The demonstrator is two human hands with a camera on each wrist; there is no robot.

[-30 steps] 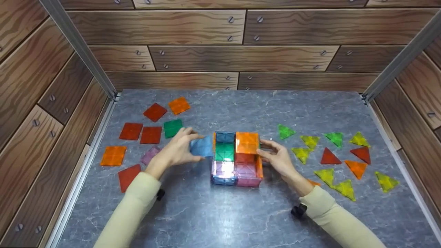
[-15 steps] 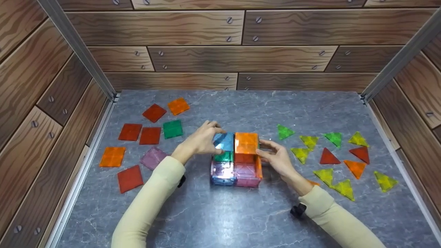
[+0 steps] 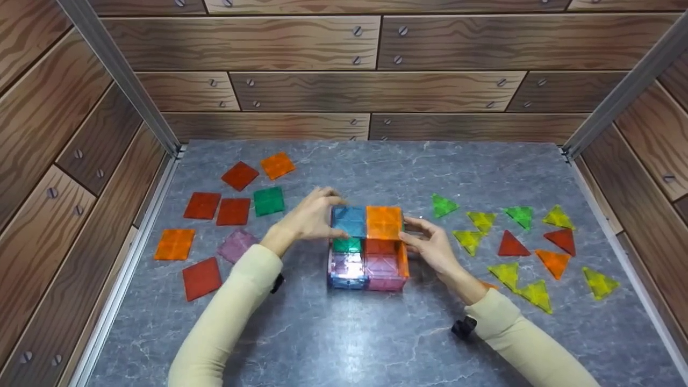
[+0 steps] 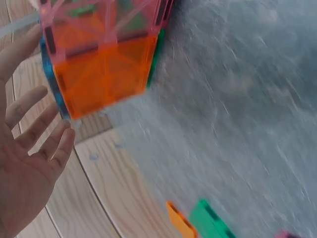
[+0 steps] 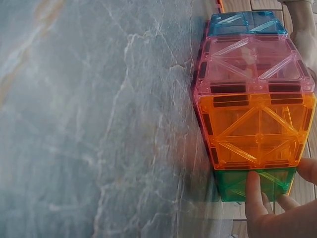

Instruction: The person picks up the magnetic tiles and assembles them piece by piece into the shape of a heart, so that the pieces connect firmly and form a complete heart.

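Since the tile box (image 3: pixel 386 265) on the counter (image 3: pixel 301 322) might slide, right hand (image 3: pixel 438 250) likely braces its green side (image 5: pixel 230 187), fingers fairly straight. Left hand (image 3: pixel 306 216) is at the blue tile's (image 3: pixel 350 221) edge, fingers loose. A second ago that tile was left of the box; now it's flat on top, beside the orange tile (image 3: pixel 384 223).

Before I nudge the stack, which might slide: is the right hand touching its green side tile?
Touching. In the right wrist view, the right hand has a fingertip against the green side tile.
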